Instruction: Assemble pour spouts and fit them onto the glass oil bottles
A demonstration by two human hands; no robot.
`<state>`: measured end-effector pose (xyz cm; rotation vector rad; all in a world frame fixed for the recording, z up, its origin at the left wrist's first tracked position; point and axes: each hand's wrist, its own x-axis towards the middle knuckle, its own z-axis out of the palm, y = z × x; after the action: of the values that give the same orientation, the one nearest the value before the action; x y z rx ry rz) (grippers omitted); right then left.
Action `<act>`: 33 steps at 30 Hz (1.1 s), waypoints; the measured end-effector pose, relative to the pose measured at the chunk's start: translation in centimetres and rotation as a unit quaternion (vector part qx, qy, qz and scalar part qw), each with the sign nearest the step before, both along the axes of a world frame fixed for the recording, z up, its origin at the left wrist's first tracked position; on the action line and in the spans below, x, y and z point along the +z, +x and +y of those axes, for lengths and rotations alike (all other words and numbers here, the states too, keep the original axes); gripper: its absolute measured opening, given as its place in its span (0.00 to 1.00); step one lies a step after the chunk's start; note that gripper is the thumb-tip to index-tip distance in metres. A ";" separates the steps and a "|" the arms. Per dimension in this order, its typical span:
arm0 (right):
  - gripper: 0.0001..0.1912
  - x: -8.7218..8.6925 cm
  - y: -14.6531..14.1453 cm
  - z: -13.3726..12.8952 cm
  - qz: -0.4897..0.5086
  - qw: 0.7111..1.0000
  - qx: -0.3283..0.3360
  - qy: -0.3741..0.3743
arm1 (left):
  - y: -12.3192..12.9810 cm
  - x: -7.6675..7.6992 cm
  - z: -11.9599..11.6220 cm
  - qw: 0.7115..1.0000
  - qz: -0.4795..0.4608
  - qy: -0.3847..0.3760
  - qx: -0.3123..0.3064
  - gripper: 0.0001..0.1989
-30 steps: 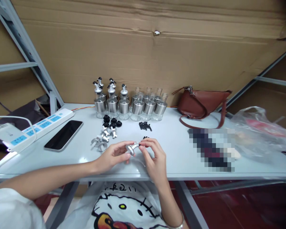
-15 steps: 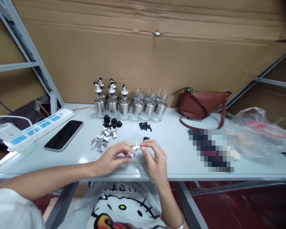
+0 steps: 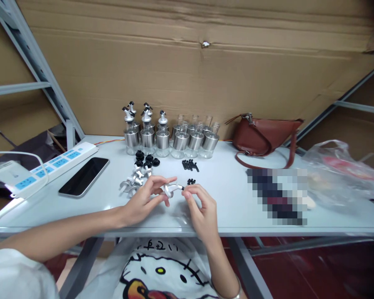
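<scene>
The pourer spout (image 3: 168,190), a single piece, is held above the worktop (image 3: 237,203) on the near side of the bottle group (image 3: 162,141), well apart from it. Of the two hands, the left hand (image 3: 148,200) pinches the spout's round collar between thumb and fingers; the right hand (image 3: 201,207) has thumb and forefinger closed at the black tip (image 3: 183,188) on its thin end.

The bottle group shows five pourer tops fitted, three in front and two behind, on its left side. Six open necks stand on its right side, three in front and three behind; whether another bottle hides behind the left ones cannot be told.

Just in front of the group's left side are about five black stoppers (image 3: 156,162), partly stacked. Nearer the person than these lie several loose pourer bodies (image 3: 137,181), at least four, overlapping and partly behind the left hand. In front of the group's right side are about six black levers (image 3: 190,165), and nearer still about six tiny black pieces (image 3: 191,181).

Left of the group lie one smartphone (image 3: 84,176) and one power strip (image 3: 57,166); right of it, one brown handbag (image 3: 268,135) and, farther right, one clear plastic bag (image 3: 333,182).
</scene>
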<state>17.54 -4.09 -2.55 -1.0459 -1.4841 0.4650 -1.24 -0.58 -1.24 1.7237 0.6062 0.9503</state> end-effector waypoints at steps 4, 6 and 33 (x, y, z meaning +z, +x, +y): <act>0.04 -0.2 -0.1 0.1 0.008 1.000 -0.004 -0.007 | -0.6 0.3 0.5 0.994 0.075 0.083 -0.008 0.08; 0.04 -0.3 -0.1 0.1 -0.003 1.000 0.004 -0.013 | -0.9 0.4 0.8 0.980 0.119 0.158 0.007 0.10; 0.06 -0.3 -0.1 -0.1 -0.024 0.999 0.007 0.040 | -8.2 0.6 12.3 0.785 0.440 0.321 0.295 0.17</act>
<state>17.43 -4.22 -2.88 -0.9908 -1.5396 0.3897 -9.45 11.70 -0.64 2.6946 1.6577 0.7429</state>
